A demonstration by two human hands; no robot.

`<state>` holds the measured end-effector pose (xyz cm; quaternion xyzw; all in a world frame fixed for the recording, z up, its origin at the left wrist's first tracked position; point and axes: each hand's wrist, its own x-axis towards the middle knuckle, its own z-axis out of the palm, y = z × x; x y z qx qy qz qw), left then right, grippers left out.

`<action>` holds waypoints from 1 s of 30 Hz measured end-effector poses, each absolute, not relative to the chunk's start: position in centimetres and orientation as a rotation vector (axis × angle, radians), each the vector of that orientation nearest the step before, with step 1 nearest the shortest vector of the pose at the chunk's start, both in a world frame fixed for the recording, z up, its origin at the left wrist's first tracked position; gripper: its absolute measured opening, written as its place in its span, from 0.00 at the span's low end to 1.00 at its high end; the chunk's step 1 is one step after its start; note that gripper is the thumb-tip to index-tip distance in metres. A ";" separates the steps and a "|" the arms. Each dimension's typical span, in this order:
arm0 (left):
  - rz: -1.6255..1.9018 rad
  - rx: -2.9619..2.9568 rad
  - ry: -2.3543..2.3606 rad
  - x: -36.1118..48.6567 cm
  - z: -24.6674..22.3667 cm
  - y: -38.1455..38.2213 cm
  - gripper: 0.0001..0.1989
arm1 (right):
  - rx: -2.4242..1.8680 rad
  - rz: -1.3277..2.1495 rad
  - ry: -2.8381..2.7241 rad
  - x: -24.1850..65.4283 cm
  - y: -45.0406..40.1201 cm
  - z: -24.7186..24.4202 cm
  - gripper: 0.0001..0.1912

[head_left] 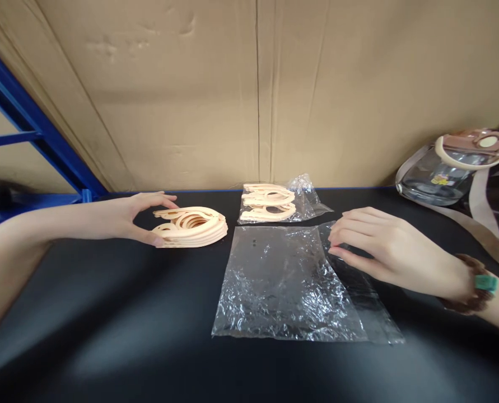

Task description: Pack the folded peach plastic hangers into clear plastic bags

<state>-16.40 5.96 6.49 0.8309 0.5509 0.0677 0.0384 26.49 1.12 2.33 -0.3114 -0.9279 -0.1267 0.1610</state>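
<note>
A stack of cream plastic hangers (203, 228) lies on the black table, left of centre. My left hand (142, 217) is at its left end, thumb and fingers apart around the edge, touching the stack. To the right, a clear plastic bag (283, 285) lies flat. My right hand (379, 243) is over the bag's upper right edge, its fingers together and slightly curled; whether they pinch the film is hard to see. Behind the flat bag, more cream hangers (270, 202) rest in or on another clear bag (310, 201).
A clear bottle (442, 173) with a brown lid and a strap stands at the back right of the black table (148, 336). Cardboard (190, 101) forms the wall behind. A blue metal frame (51, 129) rises at the left.
</note>
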 end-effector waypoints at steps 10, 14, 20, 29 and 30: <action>0.456 2.538 1.627 -12.3 7.9 4.4 0.28 | -1.000 -0.210 -2.426 26.5 0.9 1.9 0.07; 0.661 2.582 1.339 -8.7 6.1 2.8 0.25 | -1.189 0.322 -2.187 25.6 0.2 1.8 0.12; 0.762 2.823 0.990 -4.8 1.7 -0.1 0.30 | -1.191 1.078 -2.050 24.2 -0.8 2.0 0.15; 0.785 2.828 0.982 -3.8 0.3 -0.7 0.36 | -1.180 1.567 -1.801 23.5 -1.5 2.4 0.18; 0.785 2.841 0.976 -3.9 0.3 -0.6 0.37 | -1.174 1.611 -1.769 23.5 -1.4 2.4 0.18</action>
